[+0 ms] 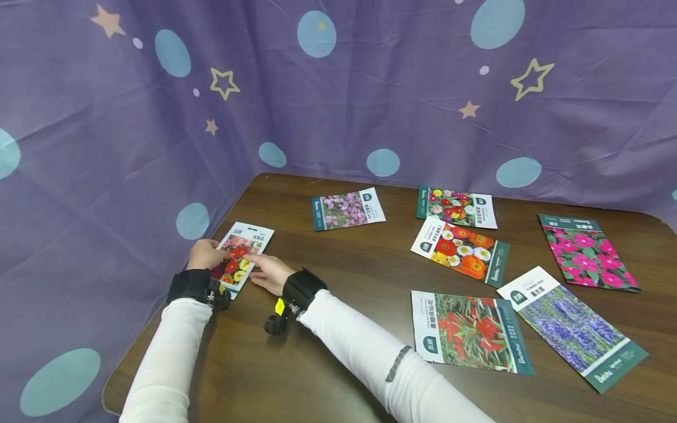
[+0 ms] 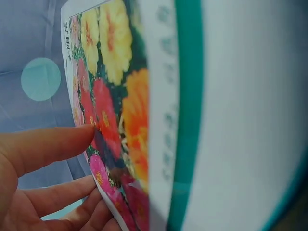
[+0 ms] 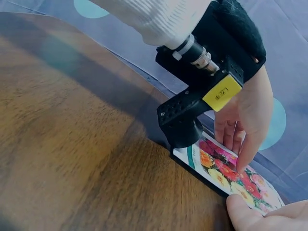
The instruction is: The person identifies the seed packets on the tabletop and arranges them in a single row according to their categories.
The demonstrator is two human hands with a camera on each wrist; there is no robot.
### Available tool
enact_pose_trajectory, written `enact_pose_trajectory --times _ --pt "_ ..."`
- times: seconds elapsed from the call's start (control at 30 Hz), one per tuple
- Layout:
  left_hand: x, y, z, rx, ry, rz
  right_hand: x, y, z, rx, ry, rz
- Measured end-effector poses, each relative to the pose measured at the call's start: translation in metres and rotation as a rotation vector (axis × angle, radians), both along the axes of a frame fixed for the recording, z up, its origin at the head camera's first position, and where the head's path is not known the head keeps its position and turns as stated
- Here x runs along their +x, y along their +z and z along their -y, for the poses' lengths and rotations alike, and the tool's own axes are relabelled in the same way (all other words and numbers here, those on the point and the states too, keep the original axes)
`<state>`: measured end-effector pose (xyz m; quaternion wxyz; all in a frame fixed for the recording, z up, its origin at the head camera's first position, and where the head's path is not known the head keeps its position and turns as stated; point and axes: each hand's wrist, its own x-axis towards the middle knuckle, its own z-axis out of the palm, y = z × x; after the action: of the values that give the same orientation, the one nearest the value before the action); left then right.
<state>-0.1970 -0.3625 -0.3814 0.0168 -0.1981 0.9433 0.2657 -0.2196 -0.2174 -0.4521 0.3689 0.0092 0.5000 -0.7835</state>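
White top (image 1: 256,230) pointing away, packet (image 1: 238,249) slants right lengthwise; left grip (image 1: 205,255) pinches it, right grip (image 1: 272,275) unclear

The left hand (image 1: 208,256) and right hand (image 1: 272,275) are bare; the left sleeve (image 1: 171,352) is white and finely ribbed, the right sleeve (image 1: 359,333) white with a grey band (image 1: 396,364). A black left strap (image 1: 188,286) bears the black left camera (image 3: 180,133), with its silvery threaded joint (image 3: 204,60) and darkly lettered yellow label (image 3: 222,93); a black right strap (image 1: 304,288) bears the black right camera (image 1: 276,325), with a yellow tag (image 1: 280,306).
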Motion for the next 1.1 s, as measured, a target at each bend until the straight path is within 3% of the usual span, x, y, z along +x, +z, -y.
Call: enact_pose_trajectory --times 0.07,0.1,0.17,0.23,0.3,0.33,0.47,0.53,0.57,0.7,0.8,0.93,1.1 --pt "-0.001 -0.001 0.001 -0.017 -0.003 -0.015 -0.002 -0.005 0.003 -0.001 0.018 -0.011" --pt "-0.001 -0.001 0.001 -0.025 -0.006 -0.022 0.006 0.010 -0.001 0.029 0.015 -0.022" --pt "-0.001 0.000 0.001 -0.042 -0.007 -0.031 -0.002 -0.008 0.008 0.047 0.029 -0.075" --pt "0.000 0.001 -0.001 -0.058 -0.006 -0.039 -0.019 -0.039 0.024 0.077 0.033 -0.102" --pt "0.000 0.002 -0.003 -0.075 -0.008 -0.047 -0.015 -0.032 0.021 0.111 0.040 -0.136" --pt "0.000 0.003 -0.003 -0.081 -0.009 -0.050 -0.027 -0.051 0.027 0.102 0.058 -0.137" --pt "-0.001 0.002 -0.004 -0.088 -0.010 -0.056 -0.045 -0.085 0.039 0.103 0.093 -0.166" --pt "-0.001 0.001 -0.003 -0.086 -0.005 -0.058 -0.040 -0.079 0.035 0.101 0.090 -0.172" --pt "-0.001 0.001 -0.003 -0.088 -0.004 -0.060 -0.034 -0.067 0.030 0.111 0.088 -0.178" --pt "-0.001 0.000 -0.002 -0.100 -0.009 -0.079 0.006 0.009 -0.004 0.136 0.072 -0.164" --pt "0.000 0.000 -0.002 -0.097 -0.007 -0.067 0.028 0.048 -0.023 0.121 0.070 -0.145" --pt "0.002 0.006 -0.003 -0.073 -0.027 -0.003 0.040 0.062 -0.043 0.087 0.119 -0.164" --pt "0.004 0.025 -0.024 -0.021 -0.101 0.031 0.043 0.072 -0.078 0.116 0.234 -0.298"
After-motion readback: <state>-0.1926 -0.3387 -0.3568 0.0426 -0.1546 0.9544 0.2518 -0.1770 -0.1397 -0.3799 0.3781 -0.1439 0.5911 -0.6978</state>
